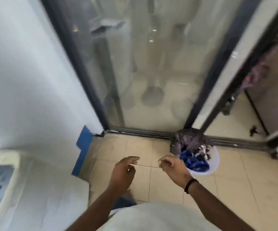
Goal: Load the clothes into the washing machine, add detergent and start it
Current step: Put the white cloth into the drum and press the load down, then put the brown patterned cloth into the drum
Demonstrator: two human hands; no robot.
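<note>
white bucket of clothes by frosted glass door

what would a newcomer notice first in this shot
Two bare hands reach forward over the tiled floor at lower centre, the left hand and the right hand, both loosely curled and holding nothing. Just right of them a white basket heaped with blue and dark clothes sits by the sliding glass door. The washing machine fills the lower left corner.

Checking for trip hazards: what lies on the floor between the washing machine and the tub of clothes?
In the head view, only bare tiled floor lies between the washing machine and the tub of clothes; both hands hang above that stretch.
</note>
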